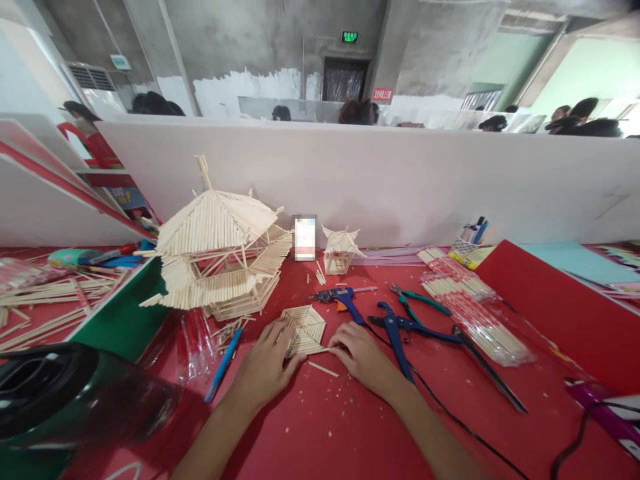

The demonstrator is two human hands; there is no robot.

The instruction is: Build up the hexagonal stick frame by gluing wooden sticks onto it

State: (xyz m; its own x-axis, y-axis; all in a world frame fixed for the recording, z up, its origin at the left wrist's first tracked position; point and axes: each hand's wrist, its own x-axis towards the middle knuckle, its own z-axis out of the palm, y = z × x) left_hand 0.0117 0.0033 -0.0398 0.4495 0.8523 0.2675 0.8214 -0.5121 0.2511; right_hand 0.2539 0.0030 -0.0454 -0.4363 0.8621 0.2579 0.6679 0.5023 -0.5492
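Note:
A flat hexagonal panel of glued wooden sticks [305, 328] lies on the red table. My left hand [267, 363] rests on its left edge, fingers pressing the sticks. My right hand [357, 353] touches its right lower corner, fingertips at a thin stick. A loose stick [323, 369] lies between my hands. A blue glue gun [343, 298] sits just behind the panel. A large stick pavilion model [220, 257] stands at the back left, a small one [340, 251] behind the glue gun.
Blue and green pliers [405, 320] and bagged sticks [475, 313] lie to the right. A blue pen [223, 363] lies left of my left hand. A black and green object [55, 393] fills the near left. A white partition [400, 180] bounds the back.

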